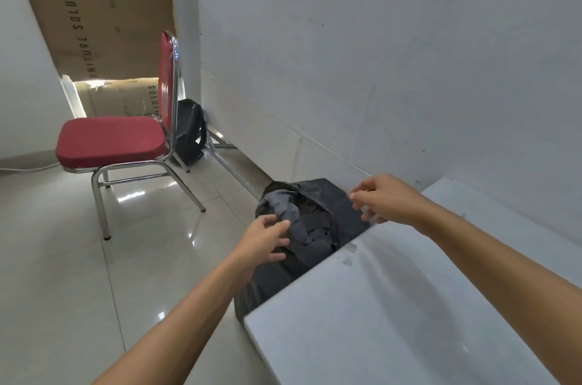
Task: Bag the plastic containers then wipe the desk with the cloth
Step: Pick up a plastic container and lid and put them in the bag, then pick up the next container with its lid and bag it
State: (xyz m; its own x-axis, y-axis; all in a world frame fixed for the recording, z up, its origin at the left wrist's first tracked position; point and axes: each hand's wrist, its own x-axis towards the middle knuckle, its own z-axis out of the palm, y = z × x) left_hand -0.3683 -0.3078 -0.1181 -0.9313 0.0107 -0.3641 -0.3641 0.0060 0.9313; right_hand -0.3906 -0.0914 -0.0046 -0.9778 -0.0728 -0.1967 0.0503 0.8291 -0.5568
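A black plastic bag (318, 227) stands on the floor against the left end of the white desk (409, 306), its mouth open and crumpled, with dark contents I cannot make out. My left hand (267, 240) hovers at the bag's left rim with its fingers spread, the thumb touching a grey fold of the plastic. My right hand (384, 199) reaches over the desk corner and pinches the bag's right rim. Something small, pale and translucent shows under its lower fingers, too unclear to name. No container and no cloth is in sight.
A red padded chair (113, 139) with chrome legs stands on the glossy tiled floor to the left. Behind it a black backpack (189, 133) leans against the wall, and large cardboard boxes (94, 16) stand at the back. A white wall runs along the right.
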